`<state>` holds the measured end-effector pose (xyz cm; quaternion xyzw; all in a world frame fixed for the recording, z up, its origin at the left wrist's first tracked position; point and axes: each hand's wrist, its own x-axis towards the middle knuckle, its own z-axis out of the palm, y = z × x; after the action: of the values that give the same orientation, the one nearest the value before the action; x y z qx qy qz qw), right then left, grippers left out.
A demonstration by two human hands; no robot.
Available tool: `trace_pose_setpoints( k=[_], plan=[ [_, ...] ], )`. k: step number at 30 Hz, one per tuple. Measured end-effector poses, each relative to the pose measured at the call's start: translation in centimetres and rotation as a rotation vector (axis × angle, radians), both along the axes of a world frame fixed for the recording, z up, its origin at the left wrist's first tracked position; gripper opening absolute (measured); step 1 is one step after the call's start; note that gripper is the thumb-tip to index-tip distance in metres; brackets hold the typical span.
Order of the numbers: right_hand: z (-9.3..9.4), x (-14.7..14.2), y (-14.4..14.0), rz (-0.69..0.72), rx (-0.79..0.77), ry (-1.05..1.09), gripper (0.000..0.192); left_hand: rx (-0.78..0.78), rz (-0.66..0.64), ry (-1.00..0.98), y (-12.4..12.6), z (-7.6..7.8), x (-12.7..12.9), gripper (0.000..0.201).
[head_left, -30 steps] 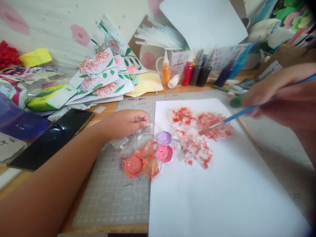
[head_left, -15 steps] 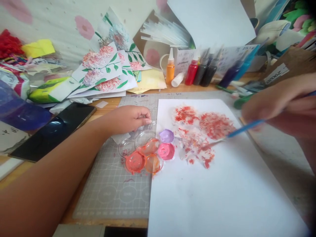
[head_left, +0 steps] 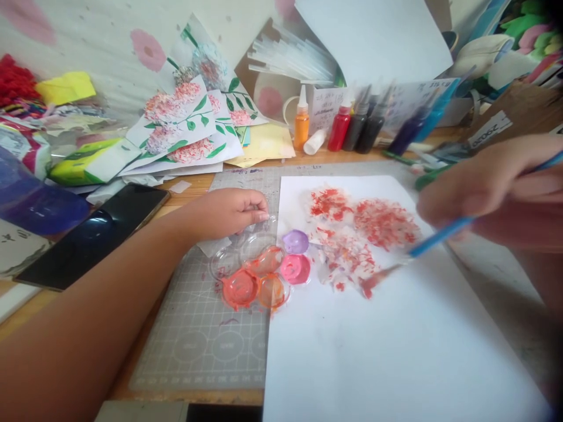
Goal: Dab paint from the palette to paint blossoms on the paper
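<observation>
My right hand point(head_left: 475, 184) is closed round a blue-handled paintbrush point(head_left: 440, 239), at the right of the view. The brush slants down to the left, its bristles on or just over the lower red patch of paint. That patch belongs to a painting of three blotchy red and white clusters on a white paper sheet point(head_left: 352, 357). My left hand point(head_left: 240, 211) has its fingers curled at the far edge of a clear plastic paint palette point(head_left: 255, 249), seemingly pinching its rim. Red, orange, pink and purple paint lie in the palette's wells, which overlap the paper's left edge.
A grey cutting mat point(head_left: 197, 340) lies under paper and palette. At left are a black phone point(head_left: 92, 234) and a blue-purple container point(head_left: 39, 196). Behind stand flower paintings point(head_left: 176, 123), an orange paint bottle point(head_left: 301, 126), a red bottle point(head_left: 339, 129) and darker ones. A cardboard box point(head_left: 519, 111) is at right.
My right hand has moved slightly left and toward me with the paintbrush. The bristles have shifted down to the lower end of the bottom cluster. My left hand stays in place.
</observation>
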<state>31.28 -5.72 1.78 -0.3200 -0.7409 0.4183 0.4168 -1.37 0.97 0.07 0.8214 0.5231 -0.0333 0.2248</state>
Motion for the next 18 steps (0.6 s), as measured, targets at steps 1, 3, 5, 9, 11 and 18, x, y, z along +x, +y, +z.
trace_pose_setpoints(
  k=[1, 3, 5, 9, 11, 18],
  plan=[
    [-0.04, -0.01, 0.0, 0.016, -0.02, -0.025, 0.027, -0.003, -0.002, 0.001, 0.0, 0.0, -0.01, 0.033],
    [-0.05, 0.0, 0.09, 0.083, -0.05, -0.035, 0.02, -0.007, -0.001, 0.001, -0.02, 0.0, -0.03, 0.033],
    [-0.03, -0.03, 0.29, 0.116, -0.062, 0.017, 0.021, -0.006, 0.009, 0.004, -0.02, -0.03, -0.04, 0.034],
    [-0.11, -0.48, 0.79, 0.149, -0.107, 0.017, 0.023, -0.017, 0.012, -0.012, 0.08, -0.16, -0.05, 0.033],
    [-0.09, -0.71, 0.89, 0.159, -0.123, 0.006, 0.024, -0.021, 0.007, -0.021, 0.13, -0.19, -0.07, 0.033],
    [0.45, -0.59, 0.46, 0.226, -0.031, 0.208, 0.032, -0.024, 0.003, -0.011, -0.02, 0.19, 0.03, 0.034]
  ],
)
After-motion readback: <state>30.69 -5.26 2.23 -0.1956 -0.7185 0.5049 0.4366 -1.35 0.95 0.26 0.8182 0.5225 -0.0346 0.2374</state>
